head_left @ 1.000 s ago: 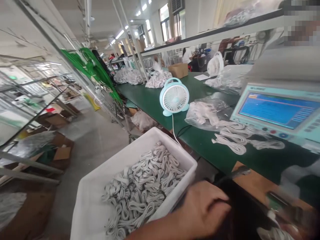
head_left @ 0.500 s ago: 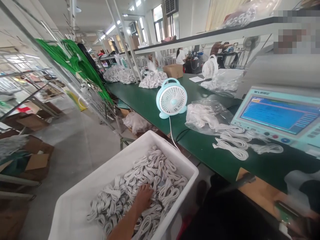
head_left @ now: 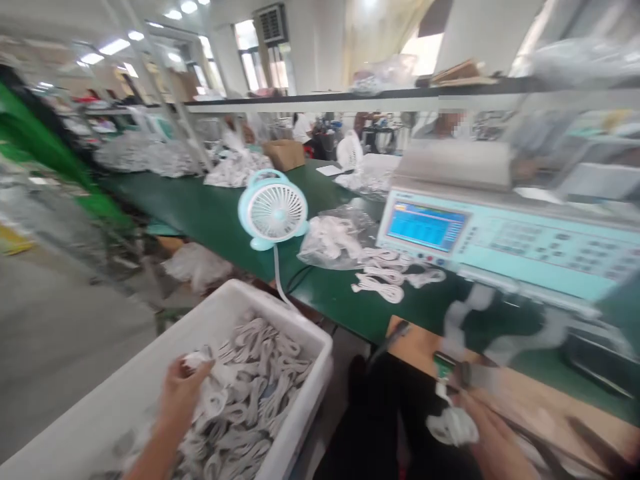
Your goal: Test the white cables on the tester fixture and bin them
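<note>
My left hand (head_left: 184, 387) is raised over the white bin (head_left: 320, 343), its fingers closed on a bundled white cable (head_left: 197, 359). Below it, many coiled cables (head_left: 260, 393) fill the bin. At the lower right, my right hand (head_left: 483, 423) is beside another coiled white cable (head_left: 454, 427), whose end reaches a small green board (head_left: 443, 367) at the bench edge. Motion blur hides the fingers of my right hand. Behind the board, a light blue tester (head_left: 530, 247) with a lit screen stands on the green bench.
A light blue fan (head_left: 277, 212) stands on the green bench (head_left: 330, 300) beside a plastic bag of cables (head_left: 335, 240). Loose cables (head_left: 383, 283) lie before the tester. A wooden board (head_left: 410, 347) runs along the front edge. People are farther back.
The view has swung right. My left hand has lifted from the pile with a cable bundle in its fingers. My right hand and the cable beside it have come into view.
</note>
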Action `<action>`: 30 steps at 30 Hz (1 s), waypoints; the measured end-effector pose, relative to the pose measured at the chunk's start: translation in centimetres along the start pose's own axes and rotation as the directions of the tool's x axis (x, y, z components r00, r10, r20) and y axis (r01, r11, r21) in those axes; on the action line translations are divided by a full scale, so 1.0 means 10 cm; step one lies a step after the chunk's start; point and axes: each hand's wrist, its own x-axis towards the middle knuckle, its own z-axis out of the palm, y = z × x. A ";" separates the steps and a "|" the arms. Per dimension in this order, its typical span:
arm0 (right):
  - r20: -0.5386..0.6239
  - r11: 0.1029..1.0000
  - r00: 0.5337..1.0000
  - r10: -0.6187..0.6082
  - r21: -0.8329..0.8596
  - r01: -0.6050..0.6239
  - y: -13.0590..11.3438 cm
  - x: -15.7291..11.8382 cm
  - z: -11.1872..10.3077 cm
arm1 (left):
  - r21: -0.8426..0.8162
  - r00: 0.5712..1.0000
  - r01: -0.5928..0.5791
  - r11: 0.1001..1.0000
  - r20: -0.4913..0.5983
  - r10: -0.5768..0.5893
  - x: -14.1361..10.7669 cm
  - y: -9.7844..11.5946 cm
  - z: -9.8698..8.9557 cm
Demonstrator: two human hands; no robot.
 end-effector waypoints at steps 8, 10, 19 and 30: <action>0.054 0.865 0.976 0.210 0.455 -0.211 -0.09 -0.07 0.07 | -0.313 0.419 0.105 0.944 0.875 0.244 -1.60 1.16 1.21; 0.043 0.859 0.980 0.194 0.476 -0.191 -0.10 -0.07 0.08 | -0.326 0.220 0.168 0.930 0.932 0.287 -2.02 1.29 1.57; -0.022 0.837 0.995 0.097 0.543 -0.070 -0.06 -0.05 0.18 | -0.224 0.161 0.444 0.867 0.972 0.169 -2.48 1.13 1.99; -0.220 0.902 0.972 -0.084 -0.431 -0.019 0.41 -0.72 -0.98 | -0.224 0.117 0.228 0.948 0.973 0.202 -2.77 0.83 1.87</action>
